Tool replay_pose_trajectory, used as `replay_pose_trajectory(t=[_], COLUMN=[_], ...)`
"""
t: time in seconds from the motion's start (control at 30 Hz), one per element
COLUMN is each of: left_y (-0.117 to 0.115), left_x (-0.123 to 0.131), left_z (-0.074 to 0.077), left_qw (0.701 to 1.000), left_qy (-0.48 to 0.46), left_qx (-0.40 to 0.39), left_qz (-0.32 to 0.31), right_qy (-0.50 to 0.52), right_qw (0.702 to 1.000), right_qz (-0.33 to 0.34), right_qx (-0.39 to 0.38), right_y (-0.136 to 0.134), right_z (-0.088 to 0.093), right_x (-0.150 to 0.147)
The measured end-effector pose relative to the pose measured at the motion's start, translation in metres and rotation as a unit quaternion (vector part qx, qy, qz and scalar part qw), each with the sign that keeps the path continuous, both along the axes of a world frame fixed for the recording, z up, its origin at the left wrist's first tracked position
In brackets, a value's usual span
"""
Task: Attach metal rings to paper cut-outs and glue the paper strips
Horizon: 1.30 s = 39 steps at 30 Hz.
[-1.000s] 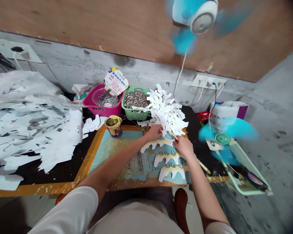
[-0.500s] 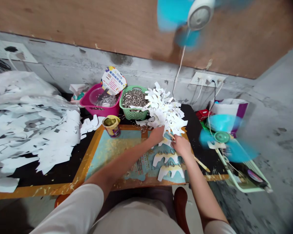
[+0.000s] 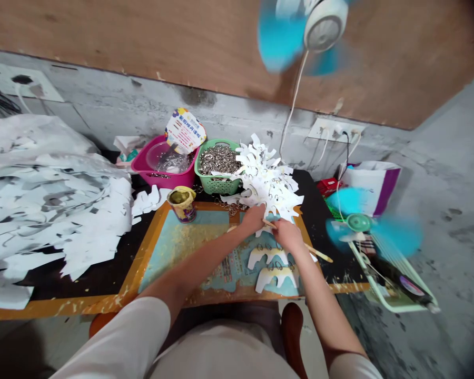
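My right hand (image 3: 287,234) is closed around a thin wooden stick (image 3: 319,253), whose other end points toward my left hand. My left hand (image 3: 255,218) has its fingers drawn together at the front of a heap of white cutouts (image 3: 274,184); what they pinch is hidden. Partly beneath both hands lies another white cutout (image 3: 263,230). Nearer me, two white cutouts with metal rings, the upper one (image 3: 266,256) and the lower one (image 3: 277,279), rest on a blue, glue-stained sheet (image 3: 205,237).
An open tub (image 3: 181,204) stands at the sheet's back left. Behind it are a pink basket (image 3: 161,176) and a green basket (image 3: 217,184) of metal rings. White paper scraps (image 3: 79,210) cover the table's left. A spinning fan (image 3: 358,222) and a pale green tray (image 3: 403,305) are at right.
My right hand has moved left with the stick, closer to my left hand. The left hand stays almost in place. The fan blades have turned.
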State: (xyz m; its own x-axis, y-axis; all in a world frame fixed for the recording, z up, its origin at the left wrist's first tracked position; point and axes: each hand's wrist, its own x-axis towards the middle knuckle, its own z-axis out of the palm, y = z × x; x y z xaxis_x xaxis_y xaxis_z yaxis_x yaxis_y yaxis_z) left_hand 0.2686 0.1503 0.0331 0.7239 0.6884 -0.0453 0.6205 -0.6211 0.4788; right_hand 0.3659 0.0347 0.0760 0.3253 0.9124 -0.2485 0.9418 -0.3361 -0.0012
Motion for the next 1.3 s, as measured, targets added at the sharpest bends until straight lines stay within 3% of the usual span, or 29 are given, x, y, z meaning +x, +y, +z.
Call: replay_pose_trajectory(t=[0.57,0.87,0.97,1.07,1.2,1.3], left_y=[0.012,0.019,0.015,0.005,-0.014,-0.026], left_x=[0.0,-0.012,-0.03,-0.062,-0.109,-0.13], left_z=[-0.018,-0.007,0.002,0.006,0.001,-0.004], left_qw=[0.998,0.996,0.997,0.998,0.998,0.996], left_qy=[-0.047,-0.075,-0.073,-0.058,-0.019,0.03], left_qx=[-0.027,-0.031,-0.01,0.018,0.045,0.074], left_qz=[0.022,0.037,0.031,0.031,0.042,0.035], right_qy=[0.01,0.016,0.018,0.02,0.011,0.002], right_qw=[1.0,0.999,0.999,1.0,0.999,0.999], right_qz=[-0.018,-0.023,-0.022,-0.021,-0.031,-0.043], right_qx=[-0.017,-0.02,-0.015,-0.005,0.018,0.029], right_y=[0.006,0.011,0.01,0.008,0.002,-0.004], right_z=[-0.003,-0.005,-0.005,-0.003,-0.001,0.0], right_x=[-0.001,0.0,0.0,0.001,0.004,0.004])
